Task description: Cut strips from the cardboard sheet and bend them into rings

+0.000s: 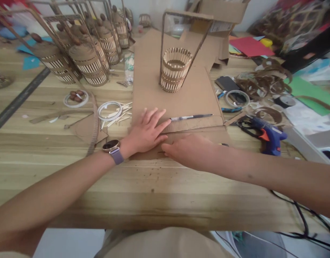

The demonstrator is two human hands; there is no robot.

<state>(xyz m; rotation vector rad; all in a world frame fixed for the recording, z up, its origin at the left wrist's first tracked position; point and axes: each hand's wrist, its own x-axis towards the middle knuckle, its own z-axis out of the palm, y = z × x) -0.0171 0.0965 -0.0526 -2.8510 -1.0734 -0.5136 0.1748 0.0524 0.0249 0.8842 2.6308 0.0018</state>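
Observation:
My left hand, with a watch on the wrist, lies flat with fingers spread on the near edge of a large brown cardboard sheet. My right hand rests just beside it on the cardboard's front edge, knuckles up, fingers curled under; what they hold, if anything, is hidden. A pen lies on the cardboard just beyond my left fingertips. Farther back on the sheet stands a small stick-walled basket under a tall cardboard handle.
Several finished stick baskets crowd the back left. Tape rings and loose sticks lie left of the cardboard. A blue glue gun, scissors, cardboard strips and coloured paper fill the right side. Cables hang off the wooden table at right.

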